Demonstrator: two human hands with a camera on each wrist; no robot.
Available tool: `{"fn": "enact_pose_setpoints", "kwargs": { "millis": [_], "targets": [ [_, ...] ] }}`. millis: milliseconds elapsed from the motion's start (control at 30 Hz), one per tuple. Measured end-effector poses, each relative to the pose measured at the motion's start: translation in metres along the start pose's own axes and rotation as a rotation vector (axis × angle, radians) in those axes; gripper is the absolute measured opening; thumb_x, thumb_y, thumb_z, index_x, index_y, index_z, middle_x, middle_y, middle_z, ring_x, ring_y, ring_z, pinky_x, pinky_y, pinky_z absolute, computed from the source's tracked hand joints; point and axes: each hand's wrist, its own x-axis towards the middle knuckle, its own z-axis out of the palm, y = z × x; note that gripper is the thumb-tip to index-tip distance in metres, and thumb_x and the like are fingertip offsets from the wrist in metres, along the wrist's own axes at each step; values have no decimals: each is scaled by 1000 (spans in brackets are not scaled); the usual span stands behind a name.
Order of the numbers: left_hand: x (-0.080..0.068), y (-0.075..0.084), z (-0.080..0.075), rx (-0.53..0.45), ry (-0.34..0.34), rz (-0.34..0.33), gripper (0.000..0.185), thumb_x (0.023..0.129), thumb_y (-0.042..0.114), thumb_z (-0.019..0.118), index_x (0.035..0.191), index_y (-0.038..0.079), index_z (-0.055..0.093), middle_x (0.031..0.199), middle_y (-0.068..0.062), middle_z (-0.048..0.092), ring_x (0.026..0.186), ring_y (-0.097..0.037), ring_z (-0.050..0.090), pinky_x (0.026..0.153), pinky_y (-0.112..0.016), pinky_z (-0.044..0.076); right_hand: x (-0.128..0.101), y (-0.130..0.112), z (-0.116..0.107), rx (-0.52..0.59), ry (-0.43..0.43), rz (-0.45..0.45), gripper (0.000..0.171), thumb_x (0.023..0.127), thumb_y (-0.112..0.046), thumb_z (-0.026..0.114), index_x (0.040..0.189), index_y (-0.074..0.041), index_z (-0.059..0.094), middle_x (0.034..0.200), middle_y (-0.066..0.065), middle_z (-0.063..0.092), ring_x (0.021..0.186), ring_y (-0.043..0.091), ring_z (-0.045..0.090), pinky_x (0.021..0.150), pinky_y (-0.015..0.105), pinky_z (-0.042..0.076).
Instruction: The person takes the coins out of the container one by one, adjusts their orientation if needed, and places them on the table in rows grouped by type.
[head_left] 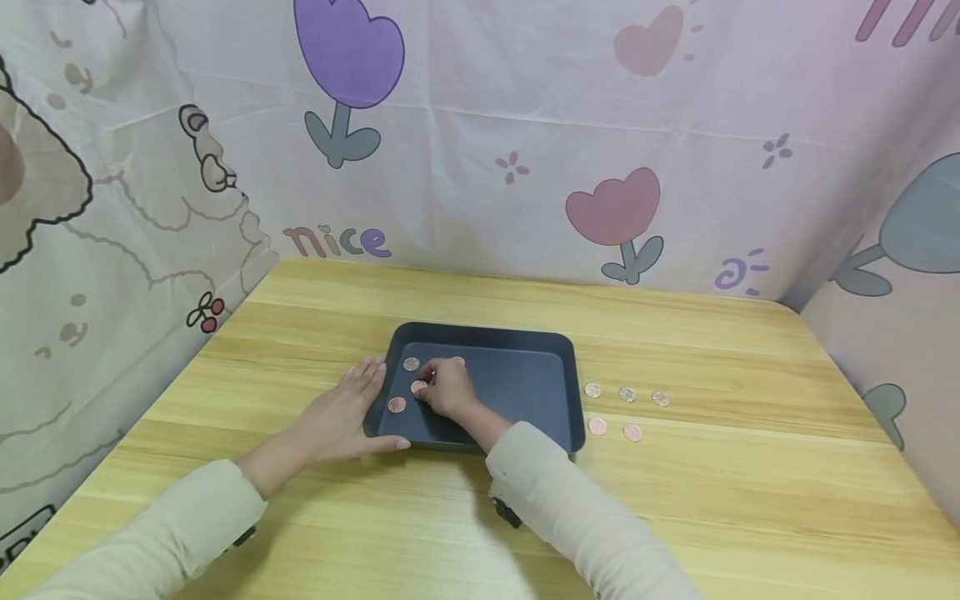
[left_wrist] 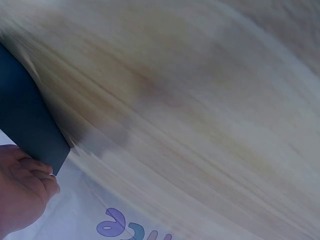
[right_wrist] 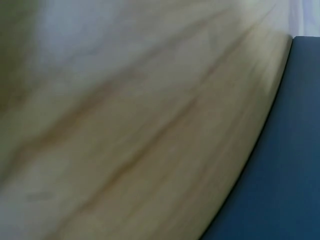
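A dark blue tray [head_left: 525, 387] lies on the wooden table [head_left: 712, 483]. My left hand [head_left: 341, 417] lies flat against the tray's left side, fingers straight and thumb along the front rim. My right hand [head_left: 446, 387] reaches into the tray's left part, its fingers curled onto a copper coin [head_left: 418, 387]. A silver coin [head_left: 411, 364] and another copper coin [head_left: 397, 405] lie nearby in the tray. In the left wrist view the left hand [left_wrist: 22, 190] sits by the tray's corner [left_wrist: 25, 115]. The right wrist view shows only blurred table and tray [right_wrist: 280, 165].
Right of the tray, three silver coins [head_left: 627, 394] lie in a row on the table, with two copper coins [head_left: 615, 429] in front of them. Printed cloth walls [head_left: 480, 167] close off the back and both sides.
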Motion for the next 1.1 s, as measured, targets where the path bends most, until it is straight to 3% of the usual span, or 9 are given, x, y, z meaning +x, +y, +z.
{"fn": "enact_pose_setpoints", "kwargs": {
  "millis": [600, 800, 900, 1100],
  "targets": [
    [-1, 2, -1, -18, -1, -12, 111, 73, 71, 57, 141, -11, 26, 149, -27, 25, 139, -41, 21, 112, -50, 27, -3, 2, -9, -111, -119, -43, 13, 79, -12, 73, 81, -3, 65, 68, 5, 60, 58, 8, 48, 52, 18, 39],
    [-2, 2, 0, -23, 6, -9, 111, 73, 71, 57, 141, -12, 26, 149, -27, 25, 139, -42, 21, 112, -51, 27, -9, 9, -15, -97, -70, -53, 19, 75, -14, 77, 71, -3, 62, 77, 4, 52, 68, 12, 49, 56, 19, 40],
    [-2, 3, 0, -26, 6, -12, 111, 73, 71, 57, 141, -11, 26, 149, -27, 24, 139, -42, 21, 111, -51, 28, -13, 14, -21, -76, -37, -58, 20, 75, -14, 77, 68, -2, 62, 72, 3, 54, 60, 9, 48, 54, 18, 40],
    [-3, 3, 0, -26, 8, -17, 111, 73, 70, 58, 141, -11, 26, 150, -26, 23, 139, -42, 21, 110, -52, 30, -19, 25, -36, 52, -92, -34, 16, 86, -7, 64, 72, 1, 63, 55, 7, 59, 38, 6, 44, 39, 17, 37]
  ]
}}
